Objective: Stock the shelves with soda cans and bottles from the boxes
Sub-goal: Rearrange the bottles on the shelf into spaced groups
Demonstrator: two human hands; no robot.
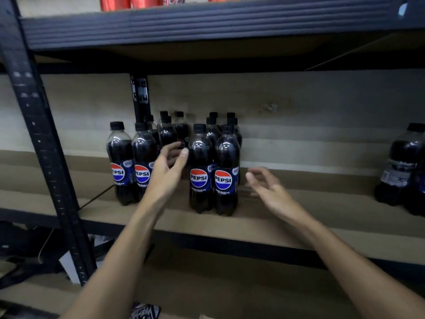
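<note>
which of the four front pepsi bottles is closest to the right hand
The rightmost front bottle. It stands at the right end of that row, and the right hand hovers open just beside it; the left hand is further along the row.

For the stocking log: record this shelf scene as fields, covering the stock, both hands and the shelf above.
shelf: brown board in a black metal rack
stock: Pepsi bottles, upright, clustered left of centre, front labels facing out
gap: between the second and third front bottles
left hand: open, in that gap, holding nothing
right hand: open, blurred, just right of the cluster, empty
far right: more dark bottles at the frame edge
shelf above: red packaging, cropped
</note>
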